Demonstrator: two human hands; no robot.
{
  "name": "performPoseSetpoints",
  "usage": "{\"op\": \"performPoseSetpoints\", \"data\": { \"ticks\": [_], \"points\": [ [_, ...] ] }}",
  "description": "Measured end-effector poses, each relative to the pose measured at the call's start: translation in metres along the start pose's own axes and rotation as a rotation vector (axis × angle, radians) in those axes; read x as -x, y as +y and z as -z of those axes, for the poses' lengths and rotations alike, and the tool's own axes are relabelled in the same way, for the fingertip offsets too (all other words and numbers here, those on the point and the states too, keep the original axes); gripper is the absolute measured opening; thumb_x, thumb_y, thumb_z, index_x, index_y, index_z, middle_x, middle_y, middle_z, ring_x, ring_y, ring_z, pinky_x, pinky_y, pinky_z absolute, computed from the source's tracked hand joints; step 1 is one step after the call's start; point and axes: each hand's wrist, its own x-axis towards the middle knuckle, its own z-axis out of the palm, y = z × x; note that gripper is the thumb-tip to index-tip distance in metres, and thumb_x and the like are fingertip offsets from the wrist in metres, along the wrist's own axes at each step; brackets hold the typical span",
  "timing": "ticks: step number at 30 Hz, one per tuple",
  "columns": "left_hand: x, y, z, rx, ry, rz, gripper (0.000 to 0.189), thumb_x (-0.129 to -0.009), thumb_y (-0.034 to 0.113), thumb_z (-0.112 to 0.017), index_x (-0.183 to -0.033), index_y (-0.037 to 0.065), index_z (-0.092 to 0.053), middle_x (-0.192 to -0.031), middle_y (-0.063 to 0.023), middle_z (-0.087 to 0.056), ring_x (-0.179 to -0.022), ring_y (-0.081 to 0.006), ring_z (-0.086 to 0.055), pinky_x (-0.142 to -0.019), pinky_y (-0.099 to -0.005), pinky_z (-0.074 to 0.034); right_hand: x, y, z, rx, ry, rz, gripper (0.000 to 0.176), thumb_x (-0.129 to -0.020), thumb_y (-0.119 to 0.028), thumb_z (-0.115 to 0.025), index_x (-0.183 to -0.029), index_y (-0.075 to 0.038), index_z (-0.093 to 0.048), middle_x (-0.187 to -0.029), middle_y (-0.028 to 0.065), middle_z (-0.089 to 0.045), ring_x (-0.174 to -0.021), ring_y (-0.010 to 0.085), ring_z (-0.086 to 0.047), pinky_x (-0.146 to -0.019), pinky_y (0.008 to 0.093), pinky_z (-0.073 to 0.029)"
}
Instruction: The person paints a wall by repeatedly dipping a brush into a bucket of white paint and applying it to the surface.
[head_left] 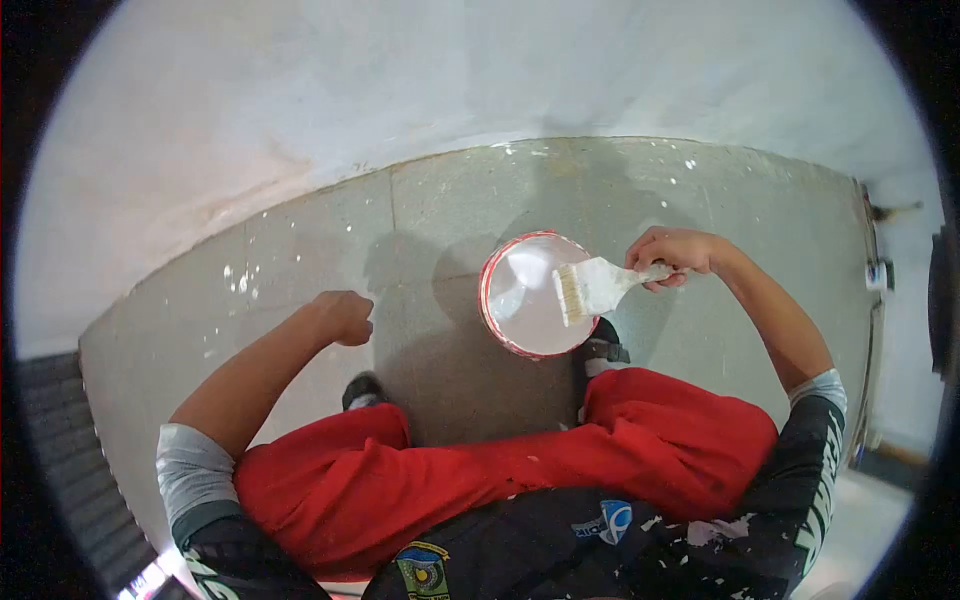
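A wide paintbrush [598, 285] with a white, paint-covered handle is gripped in my right hand [672, 254], fingers wrapped round the handle's end. Its bristles point left and overlap the right part of a round bucket [484, 300] in this view. White paint [520, 325] lies inside the bucket, and the red-and-white rim is smeared. My left hand [345, 318] is curled into a fist over the floor, left of the bucket and apart from it, with nothing showing in it.
A whitish wall [440, 80] rises just beyond the grey tiled floor [300, 250], which is spotted with white paint drips. My red-trousered legs [330, 480] are spread on either side, feet close to the bucket. Dark slatted material [70, 450] lies at the far left.
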Motion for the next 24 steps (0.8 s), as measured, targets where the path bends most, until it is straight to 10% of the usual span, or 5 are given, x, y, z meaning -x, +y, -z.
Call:
{"op": "performPoseSetpoints", "data": {
  "ticks": [11, 15, 19, 21, 24],
  "points": [
    [-0.047, -0.013, -0.018, -0.127, 0.005, -0.273, 0.039, -0.079, 0.025, -0.049, -0.103, 0.000, -0.066, -0.108, -0.0223, -0.064, -0.101, -0.0361, -0.061, -0.088, -0.0433, -0.047, 0.035, 0.065, -0.053, -0.682, 0.203, 0.177, 0.032, -0.076, -0.026, -0.055, -0.090, 0.002, -0.063, -0.060, 0.0094, -0.056, -0.038, 0.0104, -0.041, -0.032, 0.0242, -0.028],
    [-0.072, -0.012, -0.052, -0.202, -0.024, -0.398, 0.042, -0.082, 0.034, -0.052, -0.105, 0.002, -0.067, -0.107, -0.0192, -0.065, -0.103, -0.0347, -0.060, -0.089, -0.0446, -0.046, 0.051, 0.068, -0.068, -0.811, 0.131, 0.581, 0.029, -0.077, -0.025, -0.053, -0.085, 0.003, -0.059, -0.054, 0.0066, -0.050, -0.035, 0.0115, -0.037, -0.033, 0.0266, -0.026],
    [-0.072, 0.018, -0.028, -0.381, -0.185, -0.527, 0.037, -0.080, 0.029, -0.054, -0.099, 0.000, -0.066, -0.106, -0.0189, -0.064, -0.090, -0.0364, -0.062, -0.079, -0.0473, -0.048, 0.096, 0.003, -0.085, -0.864, 0.344, 0.938, 0.029, -0.078, -0.025, -0.053, -0.090, 0.001, -0.057, -0.055, 0.0058, -0.048, -0.037, 0.0125, -0.038, -0.033, 0.0258, -0.028],
    [-0.121, 0.006, -0.052, -0.596, -0.048, -0.950, 0.036, -0.079, 0.026, -0.054, -0.098, -0.002, -0.067, -0.104, -0.0197, -0.065, -0.091, -0.0369, -0.062, -0.077, -0.0484, -0.048, 0.126, -0.039, -0.097, -0.928, 0.500, 1.077, 0.028, -0.082, -0.026, -0.052, -0.096, -0.001, -0.055, -0.062, 0.0060, -0.050, -0.042, 0.0127, -0.042, -0.034, 0.0235, -0.031],
    [-0.076, 0.042, -0.039, -0.448, -0.062, -0.695, 0.036, -0.077, 0.023, -0.054, -0.100, -0.003, -0.066, -0.105, -0.0201, -0.064, -0.091, -0.0377, -0.061, -0.078, -0.0486, -0.048, 0.167, -0.122, -0.094, -0.728, 0.527, 1.383, 0.027, -0.091, -0.025, -0.049, -0.111, -0.008, -0.049, -0.077, 0.0039, -0.052, -0.051, 0.0093, -0.044, -0.035, 0.0214, -0.032]
  ]
}}
